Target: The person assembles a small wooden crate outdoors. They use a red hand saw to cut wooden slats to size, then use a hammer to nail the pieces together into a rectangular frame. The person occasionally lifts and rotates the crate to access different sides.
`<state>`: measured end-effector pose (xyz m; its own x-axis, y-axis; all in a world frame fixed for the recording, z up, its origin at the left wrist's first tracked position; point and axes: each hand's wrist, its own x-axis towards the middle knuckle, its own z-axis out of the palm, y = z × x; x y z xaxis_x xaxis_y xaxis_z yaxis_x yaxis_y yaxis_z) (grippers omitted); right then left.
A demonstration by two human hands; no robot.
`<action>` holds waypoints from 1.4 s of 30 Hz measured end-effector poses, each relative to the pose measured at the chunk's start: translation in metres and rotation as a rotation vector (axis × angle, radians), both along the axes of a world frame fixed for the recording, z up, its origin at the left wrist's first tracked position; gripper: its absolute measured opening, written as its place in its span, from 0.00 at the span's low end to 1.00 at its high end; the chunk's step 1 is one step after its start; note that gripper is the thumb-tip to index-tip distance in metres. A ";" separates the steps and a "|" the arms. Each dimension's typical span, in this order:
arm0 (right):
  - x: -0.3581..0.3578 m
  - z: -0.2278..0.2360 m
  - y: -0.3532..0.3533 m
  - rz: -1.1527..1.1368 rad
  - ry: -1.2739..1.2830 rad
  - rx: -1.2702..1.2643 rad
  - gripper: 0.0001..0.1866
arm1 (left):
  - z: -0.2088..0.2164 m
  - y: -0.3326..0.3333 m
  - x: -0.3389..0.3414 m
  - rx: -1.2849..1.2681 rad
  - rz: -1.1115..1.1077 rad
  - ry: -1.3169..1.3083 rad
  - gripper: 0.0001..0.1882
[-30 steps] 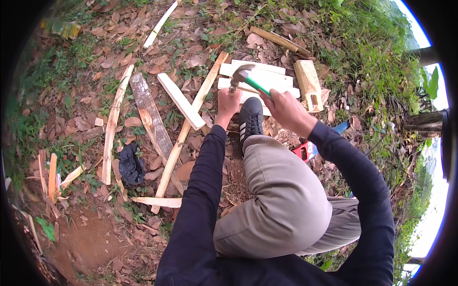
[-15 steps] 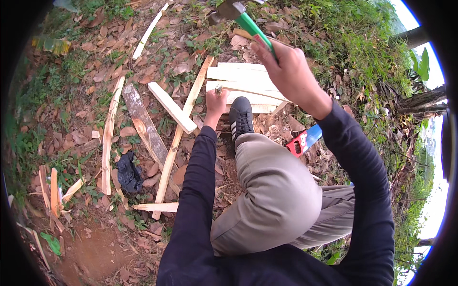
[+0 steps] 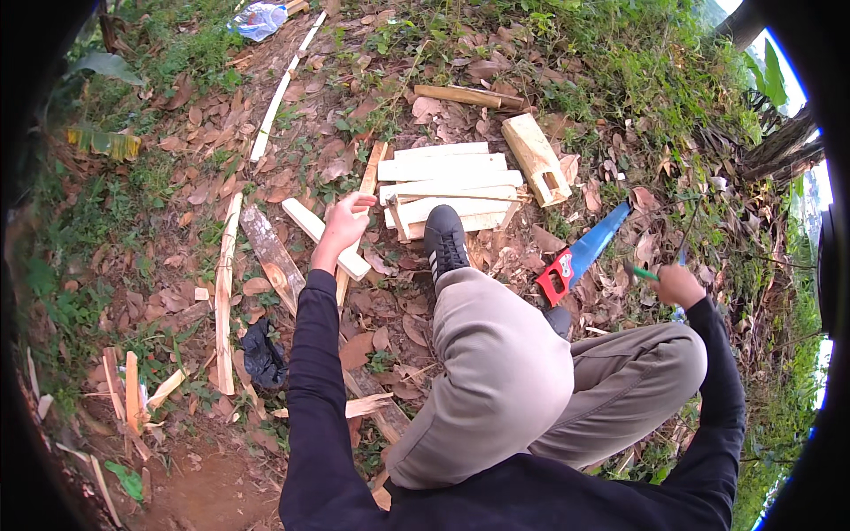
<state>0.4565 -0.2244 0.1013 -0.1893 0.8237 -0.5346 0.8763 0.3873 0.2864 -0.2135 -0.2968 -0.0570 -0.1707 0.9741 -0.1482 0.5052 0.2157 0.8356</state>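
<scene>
My right hand (image 3: pixel 679 286) is low at the right, beyond my bent knee, closed round the green handle of a hammer (image 3: pixel 644 273). Most of that hammer is hidden by the hand or blurred. My left hand (image 3: pixel 343 227) is open over a short pale wood block (image 3: pixel 317 232), fingers stretched toward the slatted wooden piece (image 3: pixel 452 188). Whether it touches the block I cannot tell. Pale boards lie side by side in the slatted piece, and my dark shoe (image 3: pixel 446 237) presses against its near edge.
A handsaw (image 3: pixel 595 243) with blue blade and red handle lies right of my foot. Beyond it is a wooden piece with a square hole (image 3: pixel 537 159). Long wood strips (image 3: pixel 226 292) and a black plastic bag (image 3: pixel 263 354) lie among leaves at left. A tree trunk (image 3: pixel 779 146) stands far right.
My right hand has swung the hammer from high over the boards down to the lower right. My left hand has left the boards, moved left and toward me, and opened.
</scene>
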 end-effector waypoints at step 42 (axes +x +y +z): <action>-0.251 -0.036 0.165 -0.190 1.403 -0.318 0.22 | 0.101 0.063 0.016 -0.328 -0.353 -0.468 0.19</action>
